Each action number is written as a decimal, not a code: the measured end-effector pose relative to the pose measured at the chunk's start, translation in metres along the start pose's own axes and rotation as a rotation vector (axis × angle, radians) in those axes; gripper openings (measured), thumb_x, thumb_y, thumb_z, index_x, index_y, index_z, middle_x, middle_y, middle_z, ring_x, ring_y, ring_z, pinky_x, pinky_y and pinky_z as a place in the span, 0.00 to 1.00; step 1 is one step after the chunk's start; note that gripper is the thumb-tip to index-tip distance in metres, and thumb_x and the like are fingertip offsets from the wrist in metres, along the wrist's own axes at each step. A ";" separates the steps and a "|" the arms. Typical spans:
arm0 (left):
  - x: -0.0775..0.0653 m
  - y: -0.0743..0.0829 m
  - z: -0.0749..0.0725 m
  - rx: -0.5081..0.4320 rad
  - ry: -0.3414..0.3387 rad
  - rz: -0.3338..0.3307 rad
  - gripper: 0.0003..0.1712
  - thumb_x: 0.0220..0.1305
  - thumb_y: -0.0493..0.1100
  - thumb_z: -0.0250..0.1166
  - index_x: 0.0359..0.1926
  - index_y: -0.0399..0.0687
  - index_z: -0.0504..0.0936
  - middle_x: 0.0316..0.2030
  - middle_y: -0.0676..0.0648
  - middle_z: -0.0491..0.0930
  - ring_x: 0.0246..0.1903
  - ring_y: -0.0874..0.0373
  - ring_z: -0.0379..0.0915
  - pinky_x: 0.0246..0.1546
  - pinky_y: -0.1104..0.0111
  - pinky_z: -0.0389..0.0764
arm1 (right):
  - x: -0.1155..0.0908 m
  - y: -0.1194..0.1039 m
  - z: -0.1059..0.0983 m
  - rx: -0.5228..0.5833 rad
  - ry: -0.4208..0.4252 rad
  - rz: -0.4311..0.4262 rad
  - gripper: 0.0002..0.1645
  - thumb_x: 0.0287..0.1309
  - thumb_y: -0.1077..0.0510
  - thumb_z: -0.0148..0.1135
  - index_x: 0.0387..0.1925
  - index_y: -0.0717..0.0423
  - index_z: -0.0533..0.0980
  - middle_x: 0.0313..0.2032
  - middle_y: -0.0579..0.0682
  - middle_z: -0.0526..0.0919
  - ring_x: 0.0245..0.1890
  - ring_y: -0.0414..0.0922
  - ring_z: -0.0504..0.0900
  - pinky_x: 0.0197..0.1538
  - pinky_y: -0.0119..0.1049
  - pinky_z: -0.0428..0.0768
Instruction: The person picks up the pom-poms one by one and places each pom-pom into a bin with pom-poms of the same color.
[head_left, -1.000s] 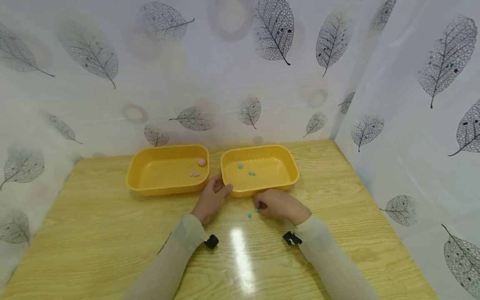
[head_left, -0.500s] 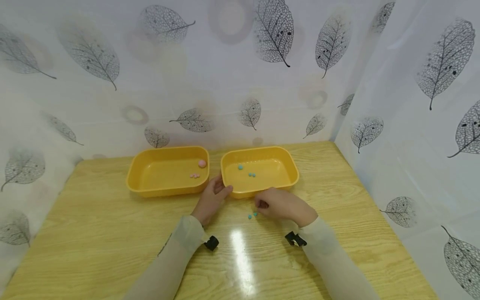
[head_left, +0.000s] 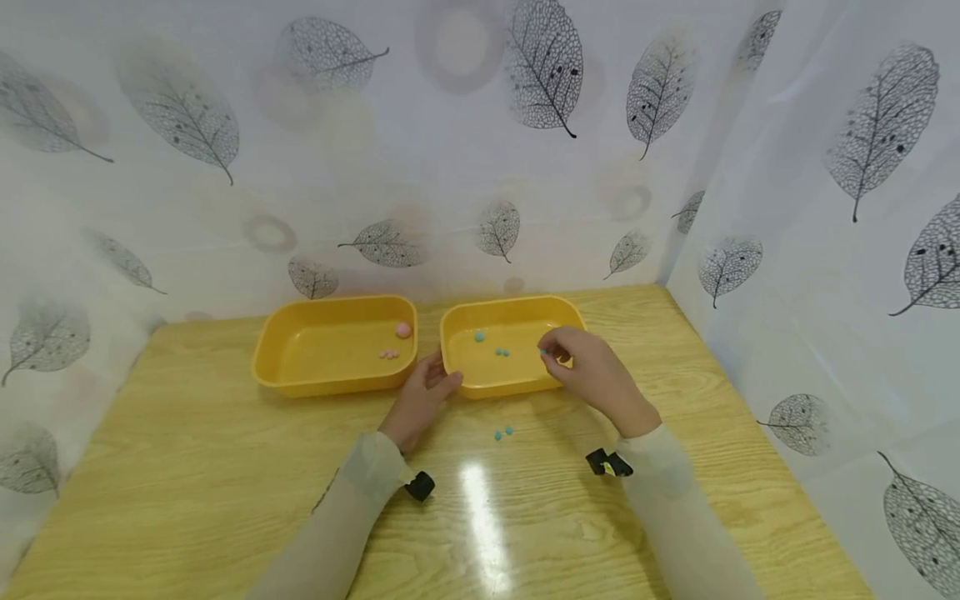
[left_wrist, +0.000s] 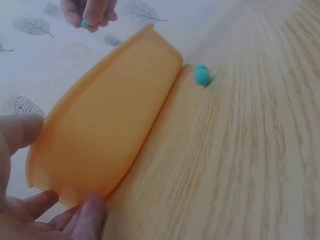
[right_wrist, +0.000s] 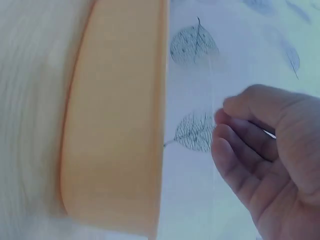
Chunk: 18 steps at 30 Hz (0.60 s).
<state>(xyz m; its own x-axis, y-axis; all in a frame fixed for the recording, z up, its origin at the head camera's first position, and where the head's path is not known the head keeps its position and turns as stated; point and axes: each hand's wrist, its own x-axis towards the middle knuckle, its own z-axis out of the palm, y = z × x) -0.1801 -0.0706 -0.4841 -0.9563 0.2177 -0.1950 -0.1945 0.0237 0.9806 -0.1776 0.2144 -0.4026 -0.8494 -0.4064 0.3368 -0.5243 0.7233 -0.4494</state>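
Note:
My left hand (head_left: 415, 404) holds the near left corner of the right-hand yellow tray (head_left: 495, 389), thumb at the rim and fingers against the end wall. Over that tray's right part, my right hand (head_left: 600, 371) pinches a small teal ball (left_wrist: 84, 23) between thumb and fingertips, above the rim in the left wrist view. The right wrist view shows the curled fingers (right_wrist: 232, 155), with the ball hidden. Inside the tray lie a larger teal ball (head_left: 480, 337) and two small teal balls (head_left: 502, 352). Two more teal balls (left_wrist: 202, 76) sit on the table in front of it.
A second yellow tray (head_left: 322, 385) stands to the left, holding one larger pink ball (head_left: 402, 330) and several small pink balls (head_left: 387, 354). A leaf-patterned curtain (head_left: 442, 167) borders the wooden table (head_left: 210, 467) at the back and sides.
My right hand has risen from the table in front of the tray to above its right part, carrying a small teal ball. The left hand stays at the tray's corner.

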 end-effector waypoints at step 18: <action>0.002 -0.003 0.001 -0.007 0.014 0.002 0.41 0.75 0.50 0.64 0.80 0.46 0.57 0.74 0.41 0.64 0.74 0.45 0.60 0.72 0.52 0.68 | 0.013 0.024 -0.003 -0.031 0.020 0.050 0.04 0.69 0.58 0.65 0.41 0.53 0.83 0.35 0.47 0.86 0.35 0.44 0.82 0.38 0.41 0.82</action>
<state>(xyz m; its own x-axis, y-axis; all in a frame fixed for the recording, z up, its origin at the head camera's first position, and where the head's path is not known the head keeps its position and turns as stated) -0.1811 -0.0691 -0.4873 -0.9596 0.2044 -0.1936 -0.1944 0.0160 0.9808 -0.2007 0.2280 -0.4062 -0.8730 -0.3578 0.3314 -0.4785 0.7597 -0.4402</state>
